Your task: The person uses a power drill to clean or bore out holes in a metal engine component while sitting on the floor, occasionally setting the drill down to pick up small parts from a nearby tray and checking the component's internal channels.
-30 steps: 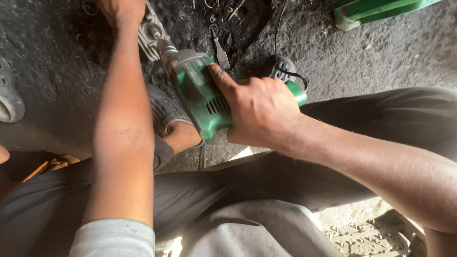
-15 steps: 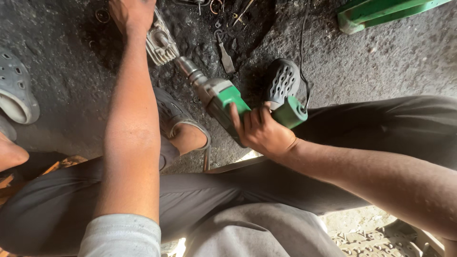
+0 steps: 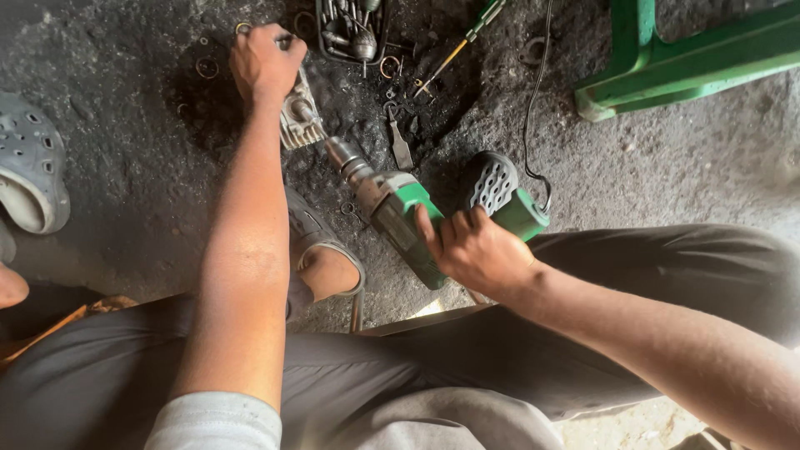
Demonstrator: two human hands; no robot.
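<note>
My right hand (image 3: 477, 250) grips a green and black power drill (image 3: 412, 225), whose metal chuck (image 3: 348, 160) points up-left at a grey finned metal part (image 3: 300, 117) on the ground. My left hand (image 3: 265, 60) rests on the top of that metal part, fingers closed around it. My arm stretches straight out over my knee. The drill's black cord (image 3: 537, 92) runs away toward the top of the view.
A black tray of metal bits (image 3: 350, 29) lies beyond the part, with a yellow-green screwdriver (image 3: 462, 42) and small rings scattered on the dark oily ground. A green stool leg (image 3: 667, 67) stands top right. Grey clogs (image 3: 33, 167) sit at left.
The drill and my right hand have drawn back from the camera, down toward the metal part; my left hand stays on the part. The view has shifted downward and right.
</note>
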